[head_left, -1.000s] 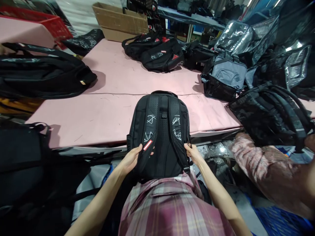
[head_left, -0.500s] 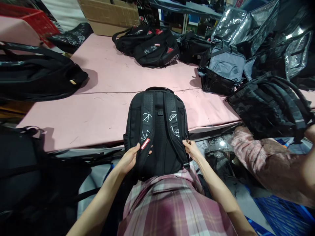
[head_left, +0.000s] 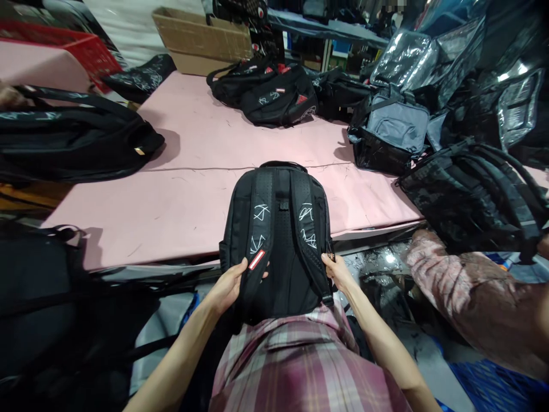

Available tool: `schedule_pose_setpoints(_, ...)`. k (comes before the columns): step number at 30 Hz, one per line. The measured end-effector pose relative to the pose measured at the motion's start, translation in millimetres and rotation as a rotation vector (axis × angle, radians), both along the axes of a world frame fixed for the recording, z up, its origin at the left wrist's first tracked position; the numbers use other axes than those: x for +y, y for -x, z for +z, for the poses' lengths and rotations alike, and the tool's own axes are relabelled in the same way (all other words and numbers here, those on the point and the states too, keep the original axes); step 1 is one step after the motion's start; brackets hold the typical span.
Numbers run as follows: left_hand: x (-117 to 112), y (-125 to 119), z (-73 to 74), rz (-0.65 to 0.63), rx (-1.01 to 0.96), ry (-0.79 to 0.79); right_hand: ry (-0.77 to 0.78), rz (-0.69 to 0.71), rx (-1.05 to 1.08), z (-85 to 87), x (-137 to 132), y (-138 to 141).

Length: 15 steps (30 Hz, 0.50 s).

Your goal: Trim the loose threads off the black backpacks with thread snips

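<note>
A black backpack (head_left: pixel 281 246) rests against my front with its top leaning over the edge of the pink table (head_left: pixel 189 223). Its back panel and two shoulder straps face me, both straps printed with white scribbled lines. My left hand (head_left: pixel 231 283) is closed around the lower part of the left strap, beside a red-and-white label (head_left: pixel 257 260). At the lower right, my right hand (head_left: pixel 338 272) pinches the backpack's side edge near the other strap. The front of the backpack is hidden from me.
Black bags (head_left: pixel 274 97) lie at the table's far side. Left is another black backpack (head_left: pixel 77 143) with a person's hand on it. A grey-lined bag (head_left: pixel 392 129) and a camouflage backpack (head_left: pixel 472 194) stand right, near another person's sleeve (head_left: pixel 454 274). A cardboard box (head_left: pixel 201 43) sits behind.
The whole view has shifted slightly, so things sit a little lower and further right. My grip on the backpack is unchanged. A person's hand now shows at the far left.
</note>
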State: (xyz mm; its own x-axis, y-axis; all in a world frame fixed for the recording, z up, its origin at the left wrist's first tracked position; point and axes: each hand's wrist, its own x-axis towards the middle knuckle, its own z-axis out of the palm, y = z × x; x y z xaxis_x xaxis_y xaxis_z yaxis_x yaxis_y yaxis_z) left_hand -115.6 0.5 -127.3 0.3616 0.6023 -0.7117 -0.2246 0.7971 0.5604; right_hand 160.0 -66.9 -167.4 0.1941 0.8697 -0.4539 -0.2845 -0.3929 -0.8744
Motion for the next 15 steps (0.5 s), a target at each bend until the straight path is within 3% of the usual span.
schedule_pose_setpoints(8,4.7,6.9,-5.1,-0.045,0.013,0.004,0.034,0.069,-0.030,0.8,-7.9,-4.1)
schedule_pose_setpoints(15,8.6,8.5,-9.0,-0.083,0.029,-0.010,0.069,-0.013,-0.062,-0.5,-6.5,-1.6)
